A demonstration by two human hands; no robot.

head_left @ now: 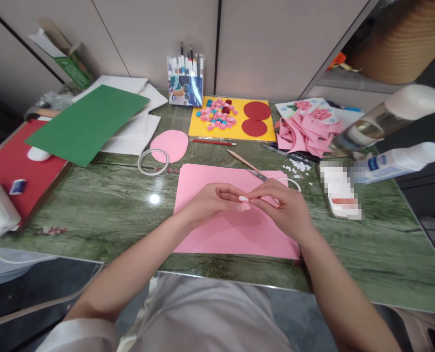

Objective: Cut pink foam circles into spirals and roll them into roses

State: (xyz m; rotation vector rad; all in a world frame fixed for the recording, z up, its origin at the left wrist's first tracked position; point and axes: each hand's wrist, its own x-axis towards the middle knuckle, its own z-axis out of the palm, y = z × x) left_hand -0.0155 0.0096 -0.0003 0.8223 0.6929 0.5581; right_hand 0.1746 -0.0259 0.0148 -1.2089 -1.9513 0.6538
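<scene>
pale clothing (210,313) fills the near edge, right up against the green table (129,205), and from either side of it two bare forearms reach in! the left one slants from near left towards the far right, the right one leans in steeply from near right, and they meet over the pink sheets (235,234).

now the hands, and it's close work. left hand (217,203), palm turned inward, fingers bent and reaching right, thumb on the near side, gripping a small pink and white piece (244,201). right hand (285,208), knuckles up, thumb and forefinger pinched together from the right, and they have the other side of it!

so the piece sits between the two sets of fingertips, above the middle of the sheets, white part to the far side, pink to the near side. its long axis? too small and too covered to call.

just beyond the right hand, scissors (257,175), partly hidden, blade pointing far left, and a wooden pencil (239,157) along much the same slant. further off, a yellow sheet (202,132) carries small coloured rolls (219,117) on the left and two dark red discs (254,128) on the right.
</scene>
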